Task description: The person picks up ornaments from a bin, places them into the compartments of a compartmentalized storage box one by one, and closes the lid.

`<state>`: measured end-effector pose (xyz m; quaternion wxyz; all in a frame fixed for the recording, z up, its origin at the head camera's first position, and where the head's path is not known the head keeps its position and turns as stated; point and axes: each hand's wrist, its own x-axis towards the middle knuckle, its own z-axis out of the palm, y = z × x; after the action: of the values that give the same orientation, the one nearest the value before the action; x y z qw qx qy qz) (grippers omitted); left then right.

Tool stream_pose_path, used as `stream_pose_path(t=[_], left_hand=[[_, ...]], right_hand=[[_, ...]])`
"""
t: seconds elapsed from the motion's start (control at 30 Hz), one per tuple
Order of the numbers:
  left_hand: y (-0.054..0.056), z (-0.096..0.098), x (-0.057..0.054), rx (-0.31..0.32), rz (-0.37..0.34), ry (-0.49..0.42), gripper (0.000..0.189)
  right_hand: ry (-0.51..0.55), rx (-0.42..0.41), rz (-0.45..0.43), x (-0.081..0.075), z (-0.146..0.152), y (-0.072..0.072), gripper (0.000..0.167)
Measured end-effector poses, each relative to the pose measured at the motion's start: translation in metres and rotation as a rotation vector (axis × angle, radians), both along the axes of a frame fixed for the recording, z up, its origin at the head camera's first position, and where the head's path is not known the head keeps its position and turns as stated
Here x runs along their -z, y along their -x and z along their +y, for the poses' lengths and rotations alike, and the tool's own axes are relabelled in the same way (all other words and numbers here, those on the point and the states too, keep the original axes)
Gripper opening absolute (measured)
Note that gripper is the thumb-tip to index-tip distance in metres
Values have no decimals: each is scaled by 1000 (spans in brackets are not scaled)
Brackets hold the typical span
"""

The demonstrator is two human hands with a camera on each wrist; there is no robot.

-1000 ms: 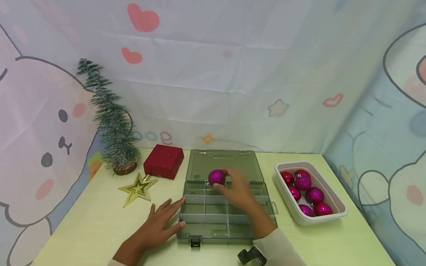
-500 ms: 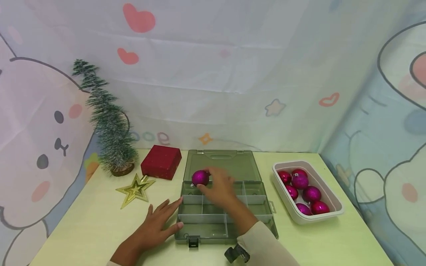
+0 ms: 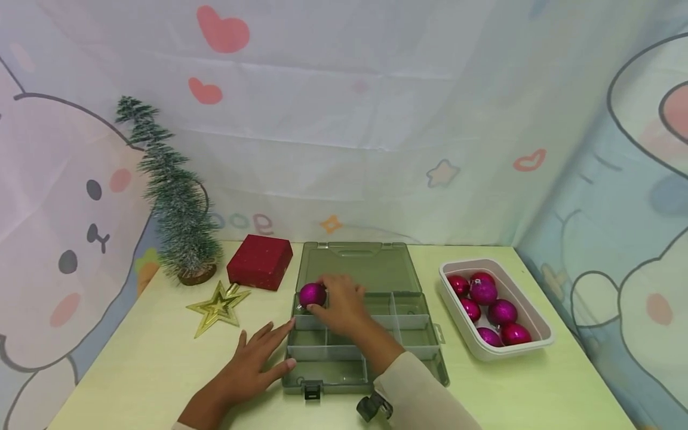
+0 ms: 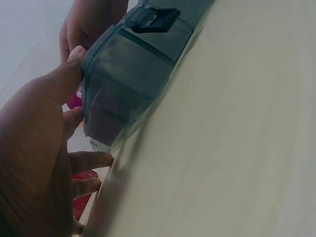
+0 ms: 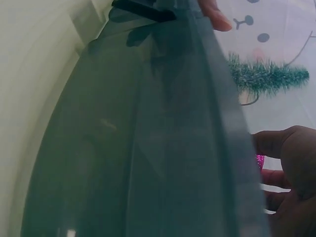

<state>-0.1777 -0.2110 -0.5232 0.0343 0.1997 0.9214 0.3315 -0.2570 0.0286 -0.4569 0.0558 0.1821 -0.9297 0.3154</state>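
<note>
A glittery purple Christmas bauble (image 3: 312, 295) is pinched between the thumb and fingers of my right hand (image 3: 343, 307). It sits at the back left compartment of a transparent grey-green divider box (image 3: 337, 372), whose lid (image 3: 357, 263) lies folded back. I cannot tell whether the bauble touches the compartment floor. My left hand (image 3: 249, 367) rests beside the box with fingers spread, thumb and fingertips touching its left side; the left wrist view shows the thumb at the rim of the box (image 4: 136, 74). In the right wrist view the box wall mostly hides the bauble (image 5: 260, 161).
To the right stands a white tub (image 3: 486, 352) holding several red and purple baubles (image 3: 503, 312). At the left are a gold star (image 3: 219, 307), a red box (image 3: 260, 261) and a small artificial Christmas tree (image 3: 180, 203). A patterned cloth (image 3: 376, 119) hangs behind the table.
My right hand has carried the purple bauble leftward over the box and lowered it at the back left compartment. My left hand has stayed at the box's left side.
</note>
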Motion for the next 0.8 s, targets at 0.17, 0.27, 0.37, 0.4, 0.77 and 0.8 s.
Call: stream_pose_path(t=[0.17,0.27,0.37,0.4,0.77,0.8], left_hand=[[0,0,-1,-9,-1,8,75],[-1,0,-2,-10,-1,9,75],[-2,-1,-4,-7,6,6,75],[-2,-1,-5,-6,10,5,75],[0,0,-1,0,-12,-5,75],[0,0,-1,0,-10,-4,75]], right_hand=[[-29,-19,-27,4,-1,2,46],[-43,-25,-39,5,-1,2,46],[-52,-28,-47,6,-1,3,46],[-49,-30,-52,7,-1,3,45],[6,-50,-101,9,4,2,45],[17,-52,-103,9,4,1,45]])
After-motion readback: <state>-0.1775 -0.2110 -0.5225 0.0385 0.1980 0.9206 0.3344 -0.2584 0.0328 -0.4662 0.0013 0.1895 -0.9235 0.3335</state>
